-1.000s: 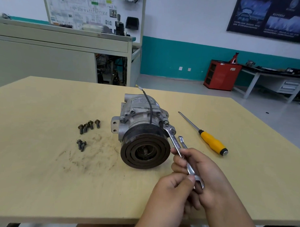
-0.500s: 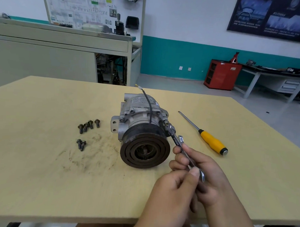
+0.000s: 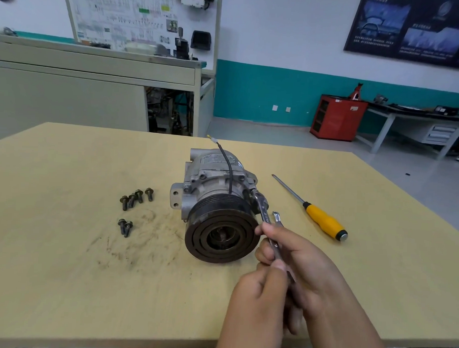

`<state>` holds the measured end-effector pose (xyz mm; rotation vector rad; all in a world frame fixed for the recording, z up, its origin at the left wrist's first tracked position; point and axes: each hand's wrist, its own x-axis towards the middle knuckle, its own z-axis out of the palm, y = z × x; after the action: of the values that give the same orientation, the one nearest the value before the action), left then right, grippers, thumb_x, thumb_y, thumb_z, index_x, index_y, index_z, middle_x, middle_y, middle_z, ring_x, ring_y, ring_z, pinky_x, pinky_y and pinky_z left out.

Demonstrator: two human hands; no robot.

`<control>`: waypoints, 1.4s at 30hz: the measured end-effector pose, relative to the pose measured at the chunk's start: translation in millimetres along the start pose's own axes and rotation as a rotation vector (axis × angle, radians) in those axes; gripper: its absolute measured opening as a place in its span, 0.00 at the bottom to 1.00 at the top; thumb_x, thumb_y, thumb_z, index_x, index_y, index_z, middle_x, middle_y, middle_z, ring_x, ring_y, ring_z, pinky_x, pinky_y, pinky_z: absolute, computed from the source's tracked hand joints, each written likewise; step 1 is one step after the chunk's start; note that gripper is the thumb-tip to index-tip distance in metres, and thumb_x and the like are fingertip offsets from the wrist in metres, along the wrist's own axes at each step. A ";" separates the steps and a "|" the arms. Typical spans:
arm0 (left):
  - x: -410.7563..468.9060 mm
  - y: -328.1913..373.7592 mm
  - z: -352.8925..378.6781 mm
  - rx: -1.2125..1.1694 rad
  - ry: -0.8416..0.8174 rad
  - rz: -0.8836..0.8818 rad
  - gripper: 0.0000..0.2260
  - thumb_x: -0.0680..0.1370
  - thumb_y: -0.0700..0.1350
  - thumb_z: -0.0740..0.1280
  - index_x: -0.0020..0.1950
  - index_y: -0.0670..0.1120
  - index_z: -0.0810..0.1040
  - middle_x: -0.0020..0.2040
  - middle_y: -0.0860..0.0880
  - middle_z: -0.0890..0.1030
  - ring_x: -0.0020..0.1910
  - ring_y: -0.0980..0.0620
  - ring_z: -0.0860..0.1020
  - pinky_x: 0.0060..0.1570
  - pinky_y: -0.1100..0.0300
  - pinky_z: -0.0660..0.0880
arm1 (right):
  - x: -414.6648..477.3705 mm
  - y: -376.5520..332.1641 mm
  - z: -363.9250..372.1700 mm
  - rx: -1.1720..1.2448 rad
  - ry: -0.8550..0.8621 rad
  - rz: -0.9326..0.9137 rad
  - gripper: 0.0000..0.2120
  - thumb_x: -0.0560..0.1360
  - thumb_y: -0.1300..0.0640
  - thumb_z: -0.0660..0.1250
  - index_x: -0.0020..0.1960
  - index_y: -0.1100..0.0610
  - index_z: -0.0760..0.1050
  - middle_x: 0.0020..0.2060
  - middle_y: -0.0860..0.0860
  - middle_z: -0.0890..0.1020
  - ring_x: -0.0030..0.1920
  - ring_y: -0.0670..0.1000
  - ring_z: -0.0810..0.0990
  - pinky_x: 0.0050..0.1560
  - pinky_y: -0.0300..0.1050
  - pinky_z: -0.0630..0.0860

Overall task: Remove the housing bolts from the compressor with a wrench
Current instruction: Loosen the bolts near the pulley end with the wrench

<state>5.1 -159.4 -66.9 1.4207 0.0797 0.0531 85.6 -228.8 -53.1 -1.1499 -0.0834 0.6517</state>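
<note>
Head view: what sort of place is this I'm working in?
Probably an automotive training workshop: a wiring-diagram board at the back, a red cabinet beside a workbench, and a compressor with loose bolts on the wooden table.

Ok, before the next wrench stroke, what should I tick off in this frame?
1. The wrench sits on the bolt at the right side of the compressor: ok; fully seated, cannot tell.
2. The right hand and left hand both grip the wrench handle: ok.
3. Compressor steadied: not ok, no hand holds it.
4. Six loose bolts lie left of it, out of the swing: ok.
5. The screwdriver lies apart from the hands on the table: ok.
</note>
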 end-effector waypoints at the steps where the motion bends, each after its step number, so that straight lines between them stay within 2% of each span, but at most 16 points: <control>1: -1.6 0.0 1.7 -0.037 -0.003 -0.026 0.28 0.82 0.46 0.52 0.22 0.47 0.74 0.18 0.49 0.69 0.17 0.56 0.63 0.20 0.67 0.60 | 0.6 1.8 -0.3 -0.012 -0.012 -0.003 0.08 0.64 0.52 0.68 0.35 0.56 0.81 0.22 0.51 0.71 0.21 0.47 0.65 0.20 0.37 0.64; 7: -3.7 -10.3 12.2 -0.227 0.027 -0.151 0.30 0.82 0.44 0.50 0.22 0.45 0.77 0.16 0.46 0.67 0.15 0.54 0.59 0.18 0.68 0.55 | 5.4 6.7 -9.4 0.078 -0.125 0.085 0.17 0.68 0.48 0.65 0.39 0.60 0.84 0.21 0.51 0.70 0.22 0.48 0.67 0.23 0.38 0.65; 10: 0.1 -12.1 13.1 -0.368 -0.003 -0.202 0.30 0.81 0.47 0.50 0.23 0.43 0.77 0.16 0.45 0.65 0.14 0.54 0.58 0.20 0.70 0.53 | 4.6 5.2 -14.1 0.095 -0.146 0.096 0.16 0.70 0.50 0.63 0.40 0.61 0.84 0.22 0.51 0.70 0.23 0.48 0.68 0.24 0.39 0.67; 13: 4.4 -12.1 8.8 -0.498 -0.021 -0.286 0.30 0.80 0.49 0.50 0.22 0.41 0.75 0.15 0.46 0.63 0.13 0.55 0.58 0.20 0.73 0.55 | 3.1 4.4 -14.1 0.128 -0.111 0.094 0.12 0.68 0.53 0.66 0.37 0.61 0.80 0.23 0.51 0.69 0.23 0.48 0.67 0.23 0.38 0.66; 16: 6.5 -14.6 6.2 -0.464 -0.060 -0.293 0.29 0.83 0.46 0.49 0.23 0.41 0.71 0.15 0.47 0.63 0.12 0.55 0.60 0.17 0.71 0.58 | 1.4 6.3 -12.7 0.160 -0.058 0.097 0.09 0.68 0.54 0.66 0.34 0.60 0.75 0.22 0.51 0.66 0.22 0.47 0.65 0.21 0.37 0.64; 19: 5.9 -14.6 6.1 -0.334 -0.069 -0.318 0.30 0.81 0.52 0.51 0.21 0.43 0.72 0.13 0.47 0.62 0.10 0.54 0.58 0.15 0.71 0.55 | -1.1 6.5 -10.7 0.195 -0.019 0.101 0.09 0.68 0.54 0.66 0.35 0.60 0.73 0.21 0.50 0.65 0.20 0.46 0.64 0.19 0.36 0.62; 22: 5.1 -13.8 7.9 -0.201 -0.156 -0.365 0.32 0.81 0.56 0.50 0.21 0.45 0.72 0.14 0.48 0.65 0.12 0.55 0.62 0.16 0.67 0.57 | -3.7 3.5 -7.7 0.162 0.002 0.096 0.09 0.68 0.54 0.65 0.36 0.59 0.71 0.20 0.49 0.65 0.19 0.45 0.64 0.17 0.35 0.61; 27: 1.4 -9.8 5.8 -0.027 -0.137 -0.326 0.32 0.80 0.60 0.53 0.18 0.45 0.69 0.17 0.49 0.71 0.16 0.56 0.67 0.19 0.67 0.62 | -5.3 0.9 -7.4 0.143 0.050 0.063 0.07 0.67 0.56 0.66 0.37 0.60 0.71 0.20 0.48 0.65 0.18 0.44 0.63 0.17 0.35 0.61; 33: 0.8 -6.9 8.1 -0.099 -0.029 -0.213 0.25 0.79 0.53 0.59 0.22 0.47 0.71 0.19 0.48 0.71 0.15 0.55 0.62 0.18 0.66 0.58 | -5.3 1.2 -9.5 0.109 0.074 0.013 0.07 0.67 0.58 0.66 0.40 0.61 0.71 0.20 0.48 0.65 0.19 0.44 0.63 0.18 0.34 0.62; 37: 3.2 -7.1 9.0 -0.036 -0.019 -0.153 0.19 0.79 0.49 0.62 0.28 0.46 0.70 0.19 0.49 0.71 0.16 0.55 0.62 0.19 0.66 0.59 | -4.9 1.4 -10.7 0.095 0.084 0.004 0.07 0.66 0.58 0.66 0.40 0.61 0.72 0.21 0.49 0.65 0.21 0.44 0.63 0.19 0.34 0.62; 40: 5.3 -8.8 10.0 -0.018 -0.022 -0.117 0.17 0.79 0.46 0.63 0.30 0.44 0.70 0.19 0.50 0.70 0.16 0.57 0.63 0.20 0.67 0.60 | -4.3 0.6 -12.2 0.040 0.102 -0.019 0.05 0.71 0.59 0.64 0.40 0.61 0.73 0.23 0.50 0.69 0.24 0.45 0.68 0.23 0.35 0.66; 42: 6.2 -10.6 10.1 -0.025 -0.021 -0.097 0.18 0.80 0.44 0.61 0.30 0.44 0.70 0.18 0.50 0.70 0.15 0.58 0.63 0.20 0.68 0.61 | -3.1 0.6 -13.8 0.005 0.119 -0.041 0.07 0.76 0.61 0.62 0.41 0.62 0.75 0.25 0.51 0.72 0.25 0.46 0.71 0.26 0.36 0.69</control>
<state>12.0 -170.5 -76.1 1.3904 0.1298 -0.0408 88.1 -241.6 -58.7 -1.1762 -0.0045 0.5456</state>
